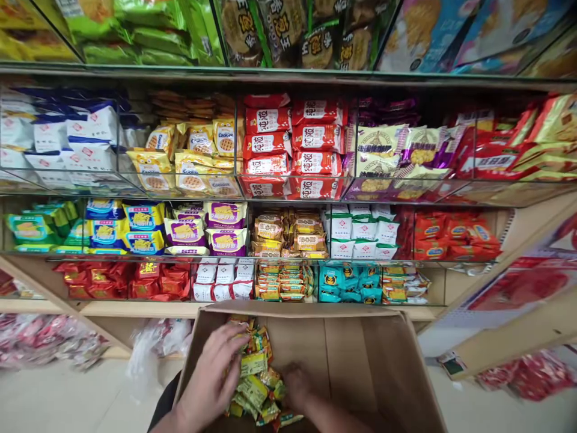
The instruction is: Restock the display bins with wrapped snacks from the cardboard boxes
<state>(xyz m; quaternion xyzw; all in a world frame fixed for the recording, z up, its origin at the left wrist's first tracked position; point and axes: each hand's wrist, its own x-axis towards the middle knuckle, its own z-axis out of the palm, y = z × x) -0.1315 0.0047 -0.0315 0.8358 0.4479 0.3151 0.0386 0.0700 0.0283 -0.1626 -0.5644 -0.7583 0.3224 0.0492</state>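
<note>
A cardboard box (351, 361) stands open in front of me, with a heap of small yellow and green snack packets (255, 385) along its left side. My left hand (214, 367) reaches over the box's left wall. Its fingers are loosely bent and its thumb is apart from them, beside the heap, and I see no packet gripped in it. Deeper in the box, my right hand (300, 388) is at the right edge of the heap. Motion blur and shadow obscure its fingers, so whether it holds a packet is unclear.
Shelves with clear dividers rise behind the box, stocked with red packets (315, 135), yellow cookie packets (198, 138), teal packets (349, 282) and white packets (225, 279). A clear plastic bag (144, 361) is left of the box. Bagged red goods (536, 373) lie at the lower right.
</note>
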